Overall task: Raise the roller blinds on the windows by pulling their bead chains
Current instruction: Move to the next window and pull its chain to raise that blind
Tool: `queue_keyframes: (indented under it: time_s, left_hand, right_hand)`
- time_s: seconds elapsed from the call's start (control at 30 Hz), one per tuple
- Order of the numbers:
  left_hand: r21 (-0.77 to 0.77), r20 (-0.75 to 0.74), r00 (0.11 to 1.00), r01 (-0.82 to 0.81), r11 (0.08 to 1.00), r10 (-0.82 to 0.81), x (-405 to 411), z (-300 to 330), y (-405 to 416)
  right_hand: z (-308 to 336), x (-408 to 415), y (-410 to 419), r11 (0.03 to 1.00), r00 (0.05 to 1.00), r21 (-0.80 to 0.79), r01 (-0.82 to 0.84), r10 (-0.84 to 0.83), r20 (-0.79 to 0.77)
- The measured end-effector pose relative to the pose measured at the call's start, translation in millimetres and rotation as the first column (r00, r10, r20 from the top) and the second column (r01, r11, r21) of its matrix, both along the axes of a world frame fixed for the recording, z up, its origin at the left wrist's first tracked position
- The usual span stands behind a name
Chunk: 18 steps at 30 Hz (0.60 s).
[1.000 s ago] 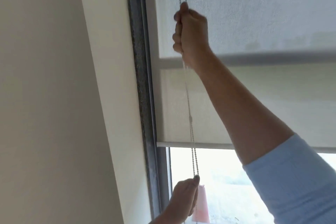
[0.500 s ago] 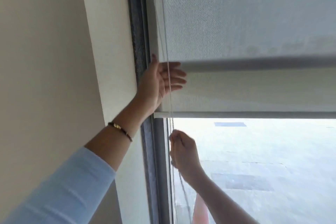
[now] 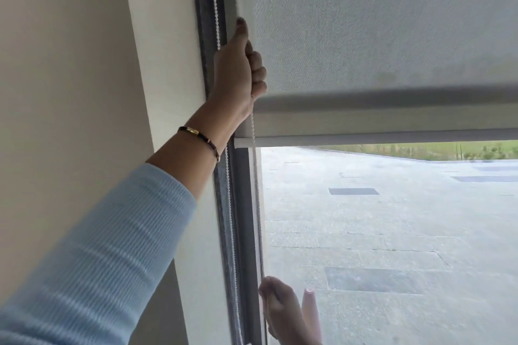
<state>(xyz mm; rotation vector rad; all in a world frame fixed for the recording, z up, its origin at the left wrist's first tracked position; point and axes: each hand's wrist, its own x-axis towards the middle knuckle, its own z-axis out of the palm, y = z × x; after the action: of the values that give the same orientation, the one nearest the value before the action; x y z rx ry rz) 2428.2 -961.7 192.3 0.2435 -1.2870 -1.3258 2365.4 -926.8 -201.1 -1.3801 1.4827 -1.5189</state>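
- Left hand (image 3: 238,75) is raised high at the left edge of the window, fingers curled shut around the bead chain (image 3: 255,176); thumb points up along the edge of the blind fabric.
- Left wrist carries a thin dark bracelet (image 3: 200,136) with a gold clasp; a light blue ribbed sleeve (image 3: 106,255) covers the forearm below it.
- Right hand (image 3: 277,308) sits low, near the bottom edge of the view, fingers closed on the same strand of chain, fist seen from the back.
- The chain runs near vertical, long axis up and down, leaning slightly right toward the bottom. The held strand is straight between the two hands.
- A second strand (image 3: 217,22) of the chain loop hangs just left of the held one, along the dark grey window frame (image 3: 208,59), passing behind the left wrist and on down to the bottom of the view.
- Two roller blinds overlap: the front blind (image 3: 378,22), light grey weave, has its bottom bar (image 3: 392,99) horizontal at about the height of the left palm; the rear blind's bottom bar (image 3: 364,138) lies horizontal just below it.
- Below the rear bar the glass is uncovered, showing paved ground (image 3: 392,232) and a strip of grass (image 3: 448,150) at upper right.
- A pale pink object (image 3: 309,308) stands just right of the right hand; what it is cannot be told.
- A cream wall (image 3: 70,92) fills the left of the view.
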Motion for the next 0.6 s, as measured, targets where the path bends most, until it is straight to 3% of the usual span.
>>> queue_keyframes:
  time_s: [0.17, 0.33, 0.6]
  left_hand:
    - [-0.008, -0.02, 0.997, 0.072, 0.997, -0.072, 4, -25, 14]
    - [-0.022, -0.003, 0.995, 0.097, 0.995, -0.097, 11, -45, 17]
    - [-0.015, 0.002, 0.991, 0.131, 0.991, -0.131, 15, -70, 22]
  right_hand:
    - [26, -11, 6, 0.964, 0.951, 0.111, -0.243, 0.215, 0.221]
    - [82, -36, -10, 0.985, 0.95, -0.002, -0.171, 0.165, 0.266]
    - [164, -25, -9, 0.958, 0.891, -0.144, -0.246, 0.282, 0.356]
